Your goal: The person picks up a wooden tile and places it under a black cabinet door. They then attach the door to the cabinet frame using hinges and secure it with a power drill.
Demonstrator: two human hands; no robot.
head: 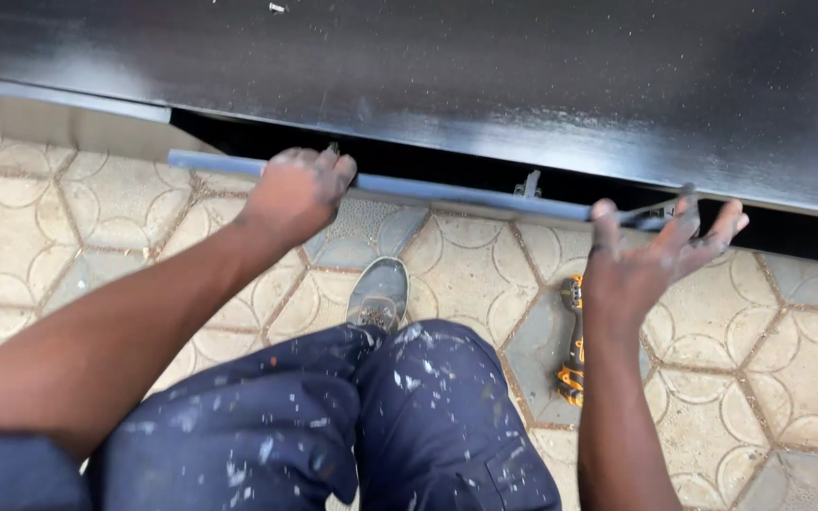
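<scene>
We see, from above, the left hand (pixel 297 192) curled over a long, flat, blue-grey metal strip (pixel 409 186) that runs along the lower edge of a large glossy black panel (pixel 485 76); the fingers wrap the strip's near edge, closed on it, apparently to steady that end. The right hand (pixel 650 260) is spread wide, palm up, its fingertips (pixel 684 210) under the strip's far end, supporting rather than gripping, so the strip appears carried level between the two hands. We judge this pairing of grip and open palm suits a long thin piece that would sag or twist if held at one point. Small grey metal brackets (pixel 528 185) stand under the panel's edge. An orange and black cordless drill (pixel 572 345) lies on the patterned beige paving tiles (pixel 125 203), beside a grey shoe (pixel 379 295) and paint-spattered navy trousers (pixel 428 416)
</scene>
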